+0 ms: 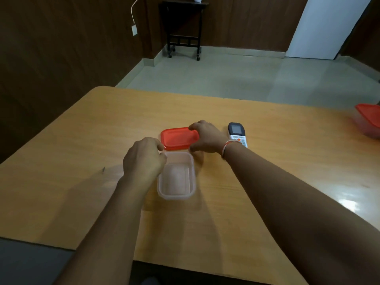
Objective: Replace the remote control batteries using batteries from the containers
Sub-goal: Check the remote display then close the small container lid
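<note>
On the wooden table (267, 161), a clear lidless container (176, 177) sits below the left hand (144, 157), whose curled fingers meet the red lid (178, 138) that the right hand (205, 138) pinches by its right end, with the remote control (237, 134) just beyond that wrist.

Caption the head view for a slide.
Right hand grips the red lid just off the clear container; left hand holds its rim.
</note>
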